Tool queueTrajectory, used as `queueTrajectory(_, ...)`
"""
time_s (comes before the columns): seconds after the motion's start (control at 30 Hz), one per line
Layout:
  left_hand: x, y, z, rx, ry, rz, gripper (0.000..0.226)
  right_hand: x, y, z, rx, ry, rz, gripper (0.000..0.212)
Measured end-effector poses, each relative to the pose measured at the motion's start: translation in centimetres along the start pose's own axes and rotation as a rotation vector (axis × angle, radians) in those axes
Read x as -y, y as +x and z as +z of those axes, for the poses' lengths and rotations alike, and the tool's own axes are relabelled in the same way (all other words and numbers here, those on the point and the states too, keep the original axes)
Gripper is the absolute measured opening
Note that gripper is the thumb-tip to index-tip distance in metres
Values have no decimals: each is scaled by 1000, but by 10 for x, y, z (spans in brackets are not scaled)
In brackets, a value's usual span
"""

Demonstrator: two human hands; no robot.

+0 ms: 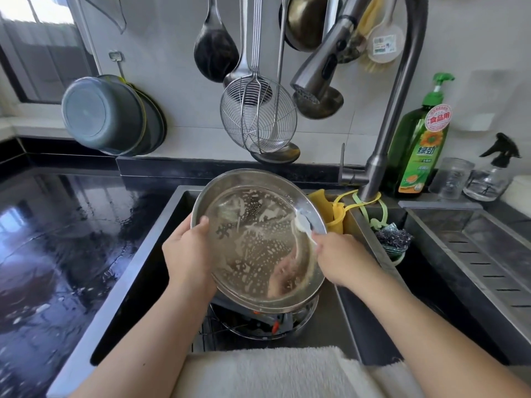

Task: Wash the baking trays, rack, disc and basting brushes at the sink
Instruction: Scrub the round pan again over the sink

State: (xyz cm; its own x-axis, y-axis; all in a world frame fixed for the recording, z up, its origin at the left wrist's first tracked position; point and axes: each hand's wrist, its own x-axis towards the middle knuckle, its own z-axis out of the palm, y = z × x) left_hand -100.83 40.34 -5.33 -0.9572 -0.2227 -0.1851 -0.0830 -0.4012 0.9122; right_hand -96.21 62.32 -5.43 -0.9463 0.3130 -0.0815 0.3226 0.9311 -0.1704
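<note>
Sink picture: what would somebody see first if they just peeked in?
First, the big round metal tray, streaked with white suds, tilted over the sink in the middle. The left hand grips its left rim while the right hand holds a white brush against its right side. Next, the green soap bottle standing behind the sink, right of the tap.

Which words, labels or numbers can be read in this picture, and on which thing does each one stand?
"食品用": on the round pink sticker of the green dish soap bottle.
"绿劲": on that bottle's front label, under the sunflower; the smaller print below is too small to read.
The sticker on the round brush hanging on the wall is too blurred to read.
</note>
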Motion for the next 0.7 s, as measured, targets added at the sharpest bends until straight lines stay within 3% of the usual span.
queueTrajectory(0.17,-2,5,-6,-39,16,15,26,21,-35,10,392,14,-143,40)
queueTrajectory(0.3,-4,4,-4,-52,5,12,24,1,-5,1,74,4,-4,47)
queueTrajectory(0.37,-3,2,-3,-18,13,44,25,-2,-7,-2,130,-47,-11,40)
queueTrajectory(0.43,-2,0,-3,27,53,90,31,8,-24,1,315,-137,-117,33)
queueTrajectory(0.53,-3,-4,-3,71,74,131,35,20,-46,0,460,-165,-255,36)
queueTrajectory(0.6,-4,-5,-2,82,96,179,36,13,-34,-7,417,-213,-201,40)
queueTrajectory(0.7,-4,-5,-1,83,93,210,36,-6,-10,-8,205,-250,-31,39)
